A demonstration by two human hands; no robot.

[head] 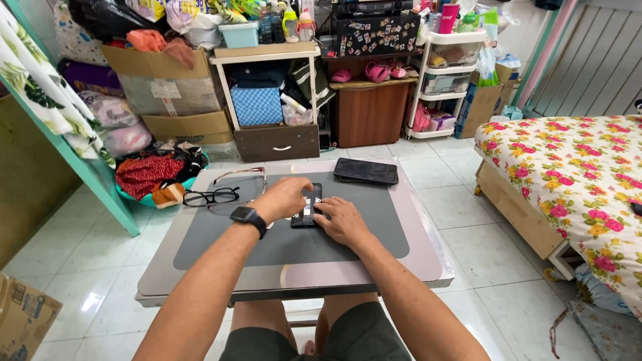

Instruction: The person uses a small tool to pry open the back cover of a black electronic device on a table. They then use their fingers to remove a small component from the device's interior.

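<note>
A small black phone lies on the grey mat of a low pink table. My left hand, with a black watch on its wrist, rests over the phone's left side with its fingers curled on it. On the phone's lower right edge my right hand presses with its fingertips. A second, larger black phone lies flat at the table's far side, apart from both hands. Black-framed glasses and a thin-rimmed pair sit at the table's left.
A bed with a floral cover stands to the right. Behind the table are shelves, a wooden cabinet, cardboard boxes and a basket of clothes. White tiled floor surrounds the table.
</note>
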